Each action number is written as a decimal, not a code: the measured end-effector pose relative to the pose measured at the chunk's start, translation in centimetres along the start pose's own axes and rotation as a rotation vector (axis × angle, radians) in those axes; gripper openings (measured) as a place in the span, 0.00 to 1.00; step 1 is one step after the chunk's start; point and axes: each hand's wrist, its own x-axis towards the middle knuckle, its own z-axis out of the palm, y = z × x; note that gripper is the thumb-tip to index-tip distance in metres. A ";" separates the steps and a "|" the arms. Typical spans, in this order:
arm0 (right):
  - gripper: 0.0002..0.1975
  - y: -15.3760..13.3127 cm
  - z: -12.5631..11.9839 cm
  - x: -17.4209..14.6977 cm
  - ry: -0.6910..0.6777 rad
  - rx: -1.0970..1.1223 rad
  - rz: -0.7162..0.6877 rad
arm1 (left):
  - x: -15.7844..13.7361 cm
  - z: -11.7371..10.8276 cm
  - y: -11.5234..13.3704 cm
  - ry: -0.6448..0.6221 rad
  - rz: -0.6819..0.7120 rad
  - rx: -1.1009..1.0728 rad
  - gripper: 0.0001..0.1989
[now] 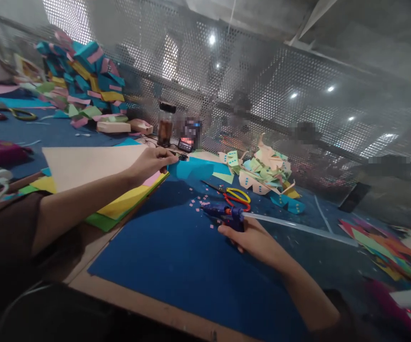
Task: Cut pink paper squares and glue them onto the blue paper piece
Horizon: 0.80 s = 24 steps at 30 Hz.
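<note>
My right hand (251, 237) is wrapped round the handle of a blue glue gun (223, 212), with a long clear glue stick (298, 224) running out of its back to the right. The nozzle points left, close to several tiny pink paper squares (200, 202) on the blue mat. Farther up, my left hand (155, 161) pinches the left end of a bright blue paper piece (193, 167), curved and held over the mat. Scissors (237, 195) with red and yellow handles lie just beyond the glue gun.
Under my left arm is a stack of coloured sheets (127, 202), a cream sheet (91, 164) on top. Behind stand a jar (166, 124) and a phone (187, 137). Folded paper pieces (265, 168) pile up at back right, a larger heap (84, 76) at back left.
</note>
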 end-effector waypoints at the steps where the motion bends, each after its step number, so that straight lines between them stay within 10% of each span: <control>1: 0.18 0.2 0.0 0.1 -0.005 -0.005 0.003 | -0.1 0.0 0.0 0.000 0.003 0.003 0.10; 24: 0.18 0.7 0.6 0.5 -0.027 -0.033 0.028 | -0.4 0.4 -0.1 -0.069 -0.007 -0.006 0.10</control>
